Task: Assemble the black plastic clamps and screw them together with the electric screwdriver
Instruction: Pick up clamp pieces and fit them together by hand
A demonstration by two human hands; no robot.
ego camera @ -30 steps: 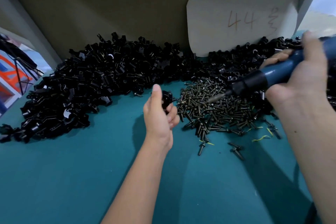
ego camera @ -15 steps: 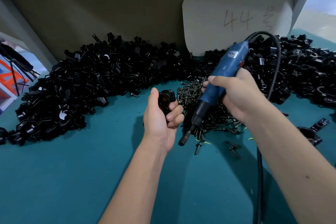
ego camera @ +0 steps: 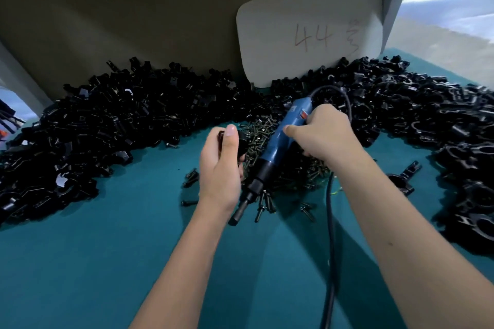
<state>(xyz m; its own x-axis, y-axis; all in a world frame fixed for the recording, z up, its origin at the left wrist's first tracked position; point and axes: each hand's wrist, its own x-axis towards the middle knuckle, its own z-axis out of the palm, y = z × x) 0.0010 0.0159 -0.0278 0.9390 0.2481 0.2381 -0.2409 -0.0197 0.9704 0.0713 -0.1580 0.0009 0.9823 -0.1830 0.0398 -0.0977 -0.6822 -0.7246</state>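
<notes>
My left hand (ego camera: 222, 168) grips a black plastic clamp (ego camera: 242, 140) above the teal table, thumb on top; most of the clamp is hidden by the fingers. My right hand (ego camera: 324, 135) holds the blue electric screwdriver (ego camera: 275, 147) tilted, its black tip (ego camera: 236, 218) pointing down and left, just below my left wrist. A pile of dark screws (ego camera: 267, 136) lies behind and under the tool. Its black cable (ego camera: 331, 222) loops over my right hand and runs down toward me.
Large heaps of black clamp parts curve along the back left (ego camera: 93, 136) and the right (ego camera: 441, 128). A white board marked "44" (ego camera: 310, 32) leans on the back wall. Loose screws (ego camera: 191, 179) and one assembled clamp (ego camera: 403, 179) lie on the teal table (ego camera: 107, 262).
My right hand swung the screwdriver from pointing left over the screws to tip-down beside my left hand, then lowered it closer. My left hand kept the clamp and turned it slightly.
</notes>
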